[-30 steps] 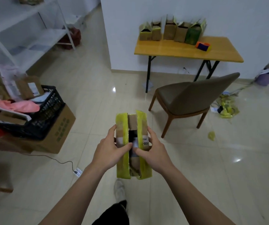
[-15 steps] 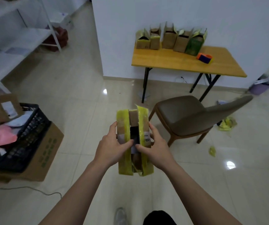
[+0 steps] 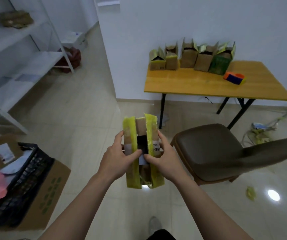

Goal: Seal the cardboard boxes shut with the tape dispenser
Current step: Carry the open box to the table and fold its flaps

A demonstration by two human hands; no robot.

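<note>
I hold a small cardboard box (image 3: 140, 126) with yellow-taped flaps in front of me, above the floor. My left hand (image 3: 116, 157) grips its left side, thumb lying over the left flap. My right hand (image 3: 163, 155) grips the right side, thumb pressing the right flap by a white label. The flaps stand apart and a dark gap shows between them. The orange and blue tape dispenser (image 3: 234, 78) lies on the wooden table (image 3: 191, 84) ahead to the right. Several open-topped boxes (image 3: 189, 56) stand in a row along the table's back edge.
A brown chair (image 3: 213, 149) stands between me and the table. At left, a black crate (image 3: 21, 184) of parcels sits on a cardboard carton (image 3: 52, 189). White shelving (image 3: 18, 54) fills the upper left. Yellow scraps (image 3: 250, 193) and a cable litter the floor at right.
The view has advanced toward the table and chair, and the crate has slid further left. Both hands keep the same hold on the box.
</note>
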